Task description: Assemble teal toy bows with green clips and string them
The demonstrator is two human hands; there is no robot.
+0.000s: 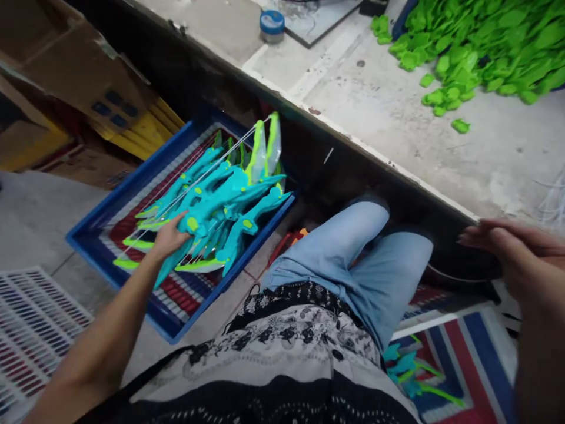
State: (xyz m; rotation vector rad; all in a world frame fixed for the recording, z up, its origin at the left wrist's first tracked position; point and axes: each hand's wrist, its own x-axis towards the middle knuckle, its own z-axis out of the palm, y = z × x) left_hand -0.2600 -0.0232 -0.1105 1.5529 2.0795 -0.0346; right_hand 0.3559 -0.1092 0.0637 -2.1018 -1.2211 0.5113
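Observation:
My left hand (171, 237) is closed around the grip of a turquoise toy bow (212, 207) with lime-green tips and a white string. This bow is over a pile of similar toy bows (253, 221) in a blue crate (176, 335). Part of the pile is hidden under the held bow. At the right, my right hand (525, 247) hovers by the edge of the worktable (344, 100). Its fingers are stretched out, slightly blurred, and no object shows in them.
Bright green plastic parts (494, 47) are heaped on the table's far right. A blue-lidded jar (272, 26) stands at its back. Cardboard boxes (79, 65) are at the left, above a white slatted crate (39, 335). More turquoise pieces (408, 368) lie on striped sheeting at lower right.

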